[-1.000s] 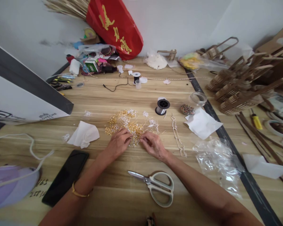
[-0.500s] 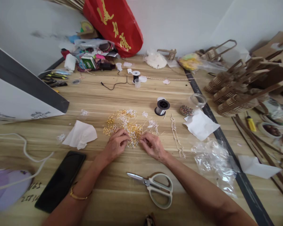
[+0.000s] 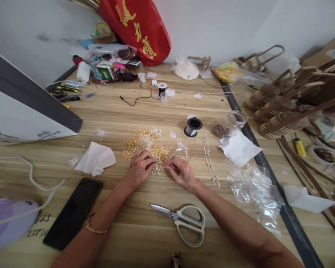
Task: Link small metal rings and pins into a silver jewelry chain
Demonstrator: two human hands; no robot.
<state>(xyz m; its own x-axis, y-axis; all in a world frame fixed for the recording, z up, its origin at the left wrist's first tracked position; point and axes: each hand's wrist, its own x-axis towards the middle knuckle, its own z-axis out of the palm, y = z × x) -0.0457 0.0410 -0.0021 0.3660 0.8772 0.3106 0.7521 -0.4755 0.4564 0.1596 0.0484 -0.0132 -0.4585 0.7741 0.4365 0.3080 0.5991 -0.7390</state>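
A heap of small gold and silver beads (image 3: 160, 152) lies spread on the wooden table between my two hands. My left hand (image 3: 141, 167) rests at its left edge, thumb and fingers pinched together at the beads. Across from it my right hand (image 3: 181, 171) has its fingers curled and pinched at the heap's right side. What either pinch holds is too small to make out. Pale wire-like strands (image 3: 181, 148) lie just beyond my right hand, and a thin beaded chain (image 3: 209, 163) stretches to its right. White-handled scissors (image 3: 184, 221) lie nearer me, blades pointing left.
A spool of silvery wire (image 3: 193, 127) stands behind the beads. A black phone (image 3: 72, 214) lies left of my left forearm. Clear plastic bags (image 3: 252, 190) and a white paper (image 3: 240, 149) lie on the right, with small woven baskets (image 3: 279, 108) beyond. A white box (image 3: 25, 119) stands at left.
My left hand has shifted slightly right, nearer my right hand. My right hand stays almost in place. The whole view has moved a little.
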